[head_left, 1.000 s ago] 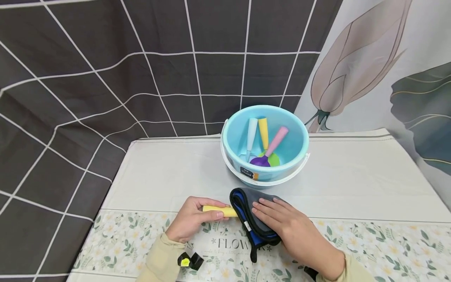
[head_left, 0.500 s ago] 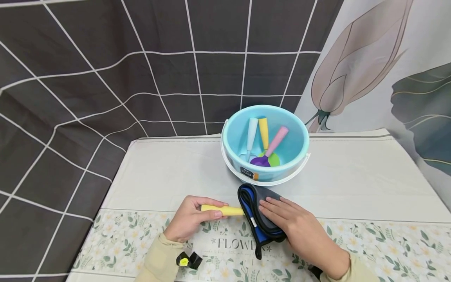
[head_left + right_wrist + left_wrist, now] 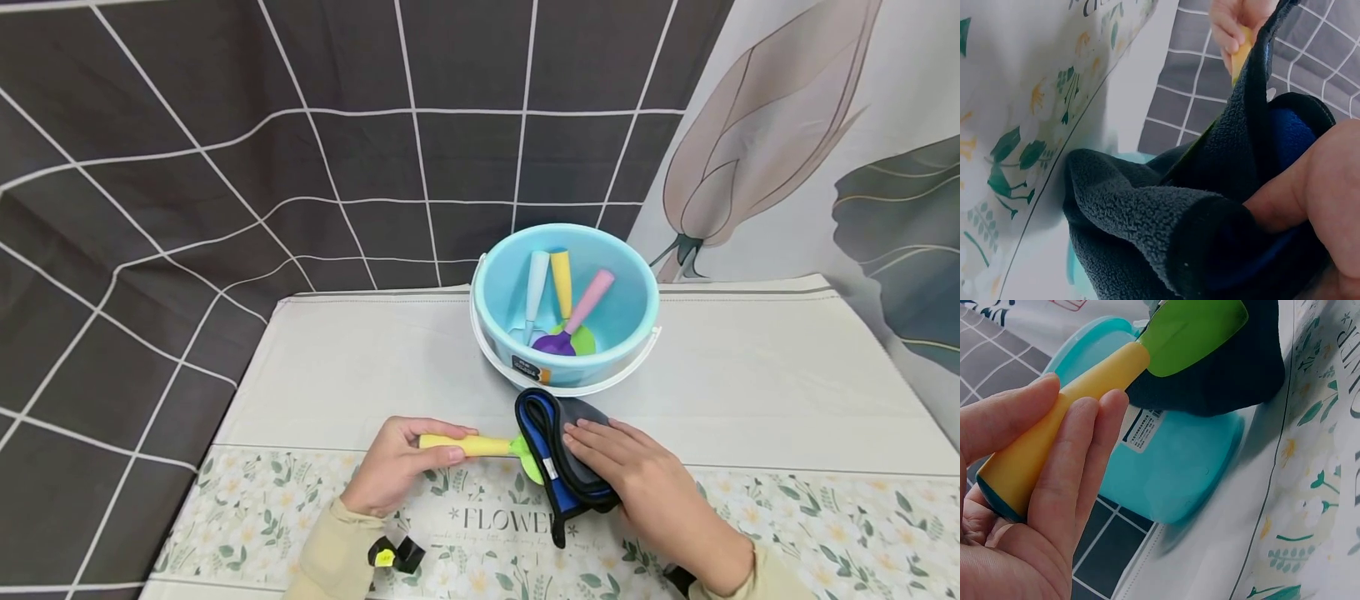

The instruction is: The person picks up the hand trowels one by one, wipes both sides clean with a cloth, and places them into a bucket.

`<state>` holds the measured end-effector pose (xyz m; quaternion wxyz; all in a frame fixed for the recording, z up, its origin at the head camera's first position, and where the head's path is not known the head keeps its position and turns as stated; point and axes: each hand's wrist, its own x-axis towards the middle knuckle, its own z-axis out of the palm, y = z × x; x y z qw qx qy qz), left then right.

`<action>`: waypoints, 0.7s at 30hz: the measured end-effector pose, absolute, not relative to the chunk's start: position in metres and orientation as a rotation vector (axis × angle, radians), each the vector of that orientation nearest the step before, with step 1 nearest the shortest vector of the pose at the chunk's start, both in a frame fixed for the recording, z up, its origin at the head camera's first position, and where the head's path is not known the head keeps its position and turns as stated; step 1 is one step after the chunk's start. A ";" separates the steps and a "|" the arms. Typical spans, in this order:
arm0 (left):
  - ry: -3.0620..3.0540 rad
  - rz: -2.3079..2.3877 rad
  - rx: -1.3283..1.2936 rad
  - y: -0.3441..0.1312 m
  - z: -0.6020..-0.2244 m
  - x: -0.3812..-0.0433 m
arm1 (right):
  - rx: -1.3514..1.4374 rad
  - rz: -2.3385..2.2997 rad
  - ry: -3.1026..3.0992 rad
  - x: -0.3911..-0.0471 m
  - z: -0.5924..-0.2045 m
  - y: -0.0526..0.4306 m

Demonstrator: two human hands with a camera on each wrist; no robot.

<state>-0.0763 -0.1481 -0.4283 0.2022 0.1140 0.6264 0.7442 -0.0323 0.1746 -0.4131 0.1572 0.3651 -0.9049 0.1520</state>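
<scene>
My left hand (image 3: 401,462) grips a toy shovel by its yellow handle (image 3: 468,446), thumb on one side and fingers on the other. The green blade (image 3: 1194,337) points right, and in the head view its far part is hidden by a folded cleaning cloth (image 3: 542,433). That cloth is grey and blue with black edging and a small loop. My right hand (image 3: 637,475) holds it around the blade, its fingers laid over the top. In the right wrist view the thumb (image 3: 1285,194) presses into the cloth (image 3: 1129,200) from the other side.
Behind the hands stands a light blue bucket (image 3: 487,333) with its white handle lowered at the front. Inside lie several toy tools: one with a light blue handle (image 3: 536,283), one yellow (image 3: 561,283) and one pink (image 3: 592,296). A flower-printed cloth (image 3: 277,517) covers the table.
The folded cloth and my right hand have shifted right along the shovel, baring part of the green blade. My left hand has drawn slightly left with the handle.
</scene>
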 end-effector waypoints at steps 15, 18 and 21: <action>1.724 2.137 0.373 -0.153 -0.425 -0.077 | 1.048 0.408 -2.612 -0.033 -0.406 0.185; 1.726 2.146 0.396 -0.154 -0.425 -0.077 | 1.044 0.402 -2.615 -0.033 -0.404 0.187; 1.722 2.158 0.408 -0.155 -0.425 -0.077 | 1.038 0.403 -2.613 -0.033 -0.403 0.189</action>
